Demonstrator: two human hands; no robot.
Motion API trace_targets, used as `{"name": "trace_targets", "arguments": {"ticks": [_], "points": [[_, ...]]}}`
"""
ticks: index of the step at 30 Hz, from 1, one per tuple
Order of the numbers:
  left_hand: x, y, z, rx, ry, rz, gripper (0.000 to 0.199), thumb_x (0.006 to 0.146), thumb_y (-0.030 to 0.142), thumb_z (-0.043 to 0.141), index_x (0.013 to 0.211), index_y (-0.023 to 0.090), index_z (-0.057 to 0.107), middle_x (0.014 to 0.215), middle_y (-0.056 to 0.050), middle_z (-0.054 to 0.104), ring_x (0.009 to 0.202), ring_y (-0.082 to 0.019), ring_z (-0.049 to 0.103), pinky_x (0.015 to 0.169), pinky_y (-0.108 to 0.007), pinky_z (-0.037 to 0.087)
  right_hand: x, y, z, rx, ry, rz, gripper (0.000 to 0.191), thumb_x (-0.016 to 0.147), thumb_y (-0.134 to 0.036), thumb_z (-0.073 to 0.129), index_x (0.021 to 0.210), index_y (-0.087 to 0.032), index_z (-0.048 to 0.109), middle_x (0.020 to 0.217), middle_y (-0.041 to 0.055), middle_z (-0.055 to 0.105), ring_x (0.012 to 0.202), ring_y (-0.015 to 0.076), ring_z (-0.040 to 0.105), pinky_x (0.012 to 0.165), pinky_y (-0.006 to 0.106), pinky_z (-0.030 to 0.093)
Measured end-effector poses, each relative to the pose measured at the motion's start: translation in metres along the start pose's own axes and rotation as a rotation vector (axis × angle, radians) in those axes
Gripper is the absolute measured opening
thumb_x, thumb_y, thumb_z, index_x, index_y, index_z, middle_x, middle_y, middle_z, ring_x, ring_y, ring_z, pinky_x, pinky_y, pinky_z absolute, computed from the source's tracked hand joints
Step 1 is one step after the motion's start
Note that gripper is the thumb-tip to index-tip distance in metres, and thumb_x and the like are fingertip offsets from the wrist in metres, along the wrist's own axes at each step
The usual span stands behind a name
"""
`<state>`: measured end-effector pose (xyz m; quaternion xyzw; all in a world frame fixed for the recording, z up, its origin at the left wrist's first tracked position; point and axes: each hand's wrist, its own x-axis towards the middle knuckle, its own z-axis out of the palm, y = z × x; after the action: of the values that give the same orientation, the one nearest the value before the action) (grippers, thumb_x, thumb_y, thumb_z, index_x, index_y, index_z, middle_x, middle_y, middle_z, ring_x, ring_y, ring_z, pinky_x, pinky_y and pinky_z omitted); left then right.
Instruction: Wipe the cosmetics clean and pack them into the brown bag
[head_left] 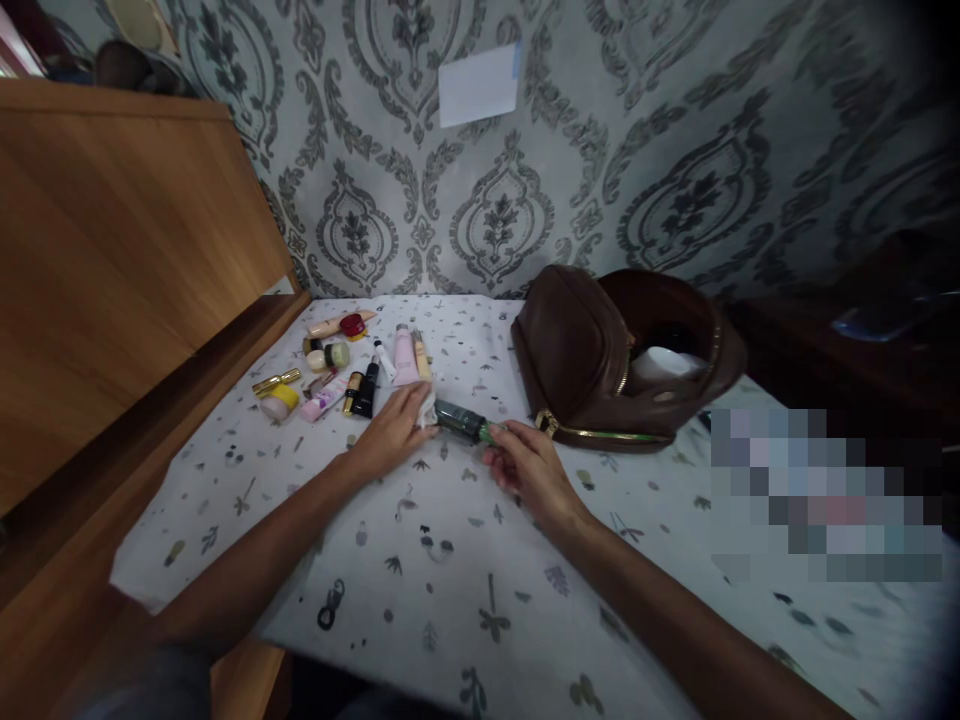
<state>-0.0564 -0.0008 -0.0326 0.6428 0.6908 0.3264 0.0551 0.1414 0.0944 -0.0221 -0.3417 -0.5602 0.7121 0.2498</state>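
Note:
A dark green tube or slim bottle (pixel 459 421) lies low over the printed white cloth, between my two hands. My right hand (pixel 534 472) pinches its lighter green right end with closed fingers. At the other end, my left hand (pixel 396 428) is closed on a crumpled white wipe (pixel 428 408) pressed against the tube. Just beyond my left hand lie a pink tube (pixel 405 355), a pale yellow tube (pixel 421 357) and a black tube (pixel 367 388). The exact kind of the green container is unclear.
To the right stands an open brown leather bag (pixel 574 345) with something white (pixel 664 362) inside. Several small jars and tubes, including a red-lidded jar (pixel 352 326), are grouped at left. A wooden panel (pixel 127 220) borders the left side; patterned wallpaper (pixel 499 215) rises behind.

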Motion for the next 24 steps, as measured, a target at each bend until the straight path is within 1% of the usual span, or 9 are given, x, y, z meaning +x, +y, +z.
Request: {"name": "trace_targets", "arguments": {"ticks": [2, 4, 7, 10, 13, 16, 18, 20, 24], "points": [[0.002, -0.003, 0.0, -0.335, 0.104, -0.154, 0.048, 0.089, 0.036, 0.062, 0.131, 0.016, 0.052, 0.138, -0.014, 0.052, 0.134, -0.028, 0.043, 0.118, -0.045, 0.028, -0.001, -0.001, 0.002, 0.073, -0.006, 0.017, 0.042, 0.064, -0.056, 0.071, 0.072, -0.02, 0.05, 0.056, -0.0019, 0.06, 0.038, 0.0078, 0.044, 0.035, 0.018, 0.023], [0.003, 0.0, 0.004, -0.637, 0.208, -0.292, 0.036, 0.088, 0.041, 0.063, 0.114, 0.016, 0.061, 0.122, -0.01, 0.06, 0.124, -0.026, 0.051, 0.114, -0.045, 0.034, -0.002, 0.0, 0.003, 0.105, -0.04, -0.01, 0.042, 0.065, -0.055, 0.071, 0.074, -0.019, 0.052, 0.06, -0.001, 0.062, 0.04, 0.008, 0.046, 0.036, 0.018, 0.025], [0.006, 0.013, 0.011, -0.964, 0.317, -0.436, 0.03, 0.09, 0.046, 0.06, 0.096, 0.017, 0.062, 0.102, -0.005, 0.064, 0.103, -0.021, 0.061, 0.094, -0.039, 0.052, -0.004, 0.003, 0.005, 0.074, -0.103, -0.117, 0.041, 0.071, -0.055, 0.071, 0.081, -0.018, 0.056, 0.065, -0.0007, 0.063, 0.044, 0.0084, 0.049, 0.038, 0.019, 0.029], [0.01, 0.03, 0.01, -1.375, 0.387, -0.564, 0.024, 0.09, 0.04, 0.064, 0.093, 0.016, 0.062, 0.092, -0.003, 0.067, 0.086, -0.016, 0.064, 0.076, -0.03, 0.057, -0.005, 0.009, 0.006, -0.031, -0.132, -0.229, 0.042, 0.077, -0.055, 0.068, 0.096, -0.018, 0.058, 0.067, -0.0023, 0.062, 0.046, 0.0091, 0.049, 0.041, 0.02, 0.034], [0.01, 0.049, 0.008, -1.625, 0.308, -0.646, 0.024, 0.094, 0.038, 0.059, 0.093, 0.014, 0.065, 0.085, -0.004, 0.07, 0.076, -0.015, 0.066, 0.073, -0.028, 0.057, -0.006, 0.013, 0.008, -0.14, -0.132, -0.309, 0.044, 0.082, -0.052, 0.064, 0.11, -0.019, 0.056, 0.059, -0.0054, 0.056, 0.046, 0.011, 0.049, 0.042, 0.021, 0.035], [0.004, 0.07, 0.012, -1.718, 0.119, -0.615, 0.031, 0.096, 0.04, 0.055, 0.092, 0.012, 0.067, 0.087, -0.008, 0.072, 0.081, -0.018, 0.068, 0.077, -0.031, 0.057, -0.008, 0.012, 0.009, -0.222, -0.095, -0.399, 0.042, 0.086, -0.048, 0.06, 0.115, -0.018, 0.056, 0.059, -0.0047, 0.056, 0.048, 0.0126, 0.052, 0.045, 0.023, 0.04], [-0.002, 0.082, 0.017, -1.741, 0.014, -0.57, 0.03, 0.093, 0.039, 0.06, 0.096, 0.011, 0.069, 0.094, -0.01, 0.073, 0.089, -0.02, 0.068, 0.08, -0.032, 0.057, -0.009, 0.01, 0.009, -0.279, -0.056, -0.476, 0.039, 0.089, -0.044, 0.058, 0.118, -0.018, 0.057, 0.071, 0.0001, 0.063, 0.054, 0.0135, 0.056, 0.049, 0.025, 0.046], [-0.008, 0.089, 0.023, -1.746, -0.041, -0.55, 0.027, 0.089, 0.037, 0.067, 0.1, 0.012, 0.07, 0.098, -0.01, 0.073, 0.094, -0.021, 0.067, 0.082, -0.031, 0.056, -0.01, 0.009, 0.007, -0.351, -0.013, -0.552, 0.037, 0.09, -0.04, 0.056, 0.119, -0.017, 0.06, 0.087, 0.0054, 0.069, 0.063, 0.0155, 0.061, 0.056, 0.027, 0.05], [-0.01, 0.085, 0.026, -1.748, -0.028, -0.584, 0.025, 0.089, 0.035, 0.068, 0.103, 0.014, 0.07, 0.101, -0.009, 0.073, 0.094, -0.02, 0.068, 0.086, -0.033, 0.057, -0.009, 0.006, 0.001, -0.471, 0.063, -0.688, 0.034, 0.09, -0.034, 0.057, 0.119, -0.017, 0.064, 0.104, 0.0098, 0.072, 0.082, 0.0204, 0.067, 0.068, 0.03, 0.054]]}}
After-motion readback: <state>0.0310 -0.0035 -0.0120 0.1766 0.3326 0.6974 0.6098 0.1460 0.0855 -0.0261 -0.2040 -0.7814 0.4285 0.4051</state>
